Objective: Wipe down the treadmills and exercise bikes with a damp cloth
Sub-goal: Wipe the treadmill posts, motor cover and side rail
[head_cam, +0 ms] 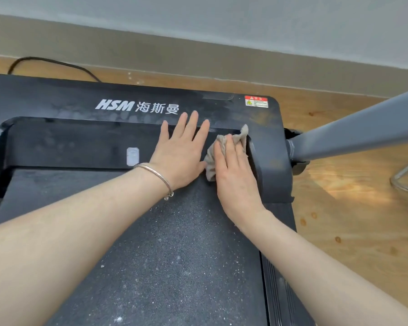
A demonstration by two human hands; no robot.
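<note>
A black treadmill [118,95] fills the view, its motor cover printed with a white HSM logo and its dusty running belt [165,255] below. My left hand [181,149] lies flat with straight fingers on the front of the deck. Beside it, my right hand [233,170] presses a crumpled beige cloth [224,143] against the deck near the right inner corner of the cover. The cloth pokes out above and left of my fingers.
A grey upright post [353,132] rises from the treadmill's right side. A black cable [54,63] runs on the wooden floor [353,220] behind the machine, by the wall's baseboard. A curved metal piece [404,177] shows at the right edge.
</note>
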